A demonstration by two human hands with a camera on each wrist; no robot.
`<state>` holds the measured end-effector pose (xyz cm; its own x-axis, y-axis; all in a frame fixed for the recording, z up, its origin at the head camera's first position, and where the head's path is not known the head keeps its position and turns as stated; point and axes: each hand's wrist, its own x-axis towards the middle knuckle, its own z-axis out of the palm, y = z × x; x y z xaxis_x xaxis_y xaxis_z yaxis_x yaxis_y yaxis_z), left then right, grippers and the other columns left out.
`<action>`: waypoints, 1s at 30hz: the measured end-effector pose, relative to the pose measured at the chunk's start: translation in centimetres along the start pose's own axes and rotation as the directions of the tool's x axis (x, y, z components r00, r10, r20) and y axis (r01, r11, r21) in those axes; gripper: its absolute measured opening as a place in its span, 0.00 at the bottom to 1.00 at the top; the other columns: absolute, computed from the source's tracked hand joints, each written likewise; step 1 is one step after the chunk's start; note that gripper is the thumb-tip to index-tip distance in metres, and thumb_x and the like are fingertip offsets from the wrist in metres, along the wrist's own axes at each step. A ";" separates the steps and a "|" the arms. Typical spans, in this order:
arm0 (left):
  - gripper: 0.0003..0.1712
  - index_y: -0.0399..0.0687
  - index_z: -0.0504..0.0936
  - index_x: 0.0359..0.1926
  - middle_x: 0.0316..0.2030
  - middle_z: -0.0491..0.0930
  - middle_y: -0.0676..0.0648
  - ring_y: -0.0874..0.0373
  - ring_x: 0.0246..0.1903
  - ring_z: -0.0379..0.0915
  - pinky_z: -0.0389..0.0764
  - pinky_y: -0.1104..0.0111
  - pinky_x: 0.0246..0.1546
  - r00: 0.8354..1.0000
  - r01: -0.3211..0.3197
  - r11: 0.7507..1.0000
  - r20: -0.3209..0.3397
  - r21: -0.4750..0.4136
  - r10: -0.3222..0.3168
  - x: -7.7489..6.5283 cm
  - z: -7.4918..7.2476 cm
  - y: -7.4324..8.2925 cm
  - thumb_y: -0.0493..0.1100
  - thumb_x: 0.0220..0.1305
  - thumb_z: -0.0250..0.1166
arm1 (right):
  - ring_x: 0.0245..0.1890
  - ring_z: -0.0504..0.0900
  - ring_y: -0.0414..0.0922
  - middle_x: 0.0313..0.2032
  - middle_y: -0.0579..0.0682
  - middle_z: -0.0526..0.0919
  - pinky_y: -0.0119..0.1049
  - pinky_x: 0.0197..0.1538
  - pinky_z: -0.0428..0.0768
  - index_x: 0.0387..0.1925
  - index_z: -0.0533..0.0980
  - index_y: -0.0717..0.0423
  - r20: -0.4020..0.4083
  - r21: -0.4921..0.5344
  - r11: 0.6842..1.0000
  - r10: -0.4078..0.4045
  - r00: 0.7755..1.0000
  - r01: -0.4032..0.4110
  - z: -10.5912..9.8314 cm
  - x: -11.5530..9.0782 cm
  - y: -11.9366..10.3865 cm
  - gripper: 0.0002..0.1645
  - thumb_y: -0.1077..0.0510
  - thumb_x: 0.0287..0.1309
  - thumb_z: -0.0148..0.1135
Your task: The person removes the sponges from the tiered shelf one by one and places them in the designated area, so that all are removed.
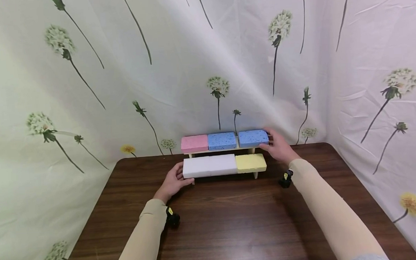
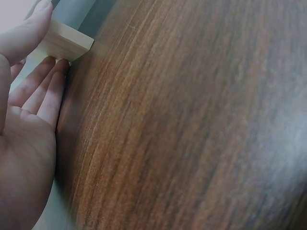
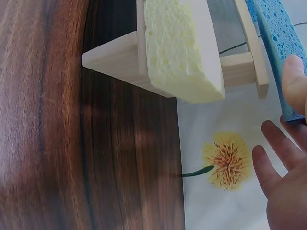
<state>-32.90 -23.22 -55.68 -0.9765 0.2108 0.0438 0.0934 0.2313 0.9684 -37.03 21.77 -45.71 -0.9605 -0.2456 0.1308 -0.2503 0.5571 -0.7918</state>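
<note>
A small two-tier wooden stand (image 1: 256, 175) carries a row of sponges on each tier. On the upper tier lie a pink sponge (image 1: 194, 144), a blue speckled sponge (image 1: 222, 141) and, past a narrow gap, a second blue sponge (image 1: 253, 138). My right hand (image 1: 279, 147) pinches that one at its right end, thumb in front. White sponges (image 1: 210, 166) and a yellow sponge (image 1: 251, 163) fill the lower tier. At its left end my left hand (image 1: 173, 181) grips the stand, thumb in front and fingertips against the wooden leg (image 2: 72, 40).
The stand is at the back of a dark wooden table (image 1: 230, 223). A white cloth with dandelion prints (image 1: 177, 88) hangs close behind it and along both sides. Each wrist wears a small black camera (image 1: 286, 179).
</note>
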 end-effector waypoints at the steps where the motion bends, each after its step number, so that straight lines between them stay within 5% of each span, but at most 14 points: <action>1: 0.47 0.35 0.60 0.77 0.70 0.71 0.29 0.36 0.69 0.70 0.78 0.58 0.66 1.000 0.003 1.000 -0.003 -0.001 -0.003 0.0 0.0 0.0 0.30 0.62 0.75 | 0.72 0.67 0.67 0.74 0.69 0.63 0.62 0.69 0.73 0.82 0.51 0.59 -0.006 -0.001 1.000 0.005 1.000 -0.005 -0.1 -0.1 0.0 0.45 0.60 0.75 0.63; 30: 0.47 0.37 0.61 0.78 0.70 0.71 0.30 0.37 0.71 0.68 0.71 0.50 0.71 1.000 0.006 1.000 0.009 -0.012 -0.005 0.0 -0.2 -0.4 0.32 0.63 0.76 | 0.73 0.66 0.68 0.75 0.69 0.64 0.63 0.69 0.73 0.82 0.54 0.59 -0.086 0.001 0.999 0.047 0.995 -0.047 -3.5 -3.1 3.3 0.42 0.59 0.75 0.63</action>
<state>-32.98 -23.53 -55.98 -0.9752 0.2185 0.0362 0.0856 0.2209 0.9715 -35.32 27.11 -46.64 -0.9781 -0.1501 0.1439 -0.2044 0.5669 -0.7980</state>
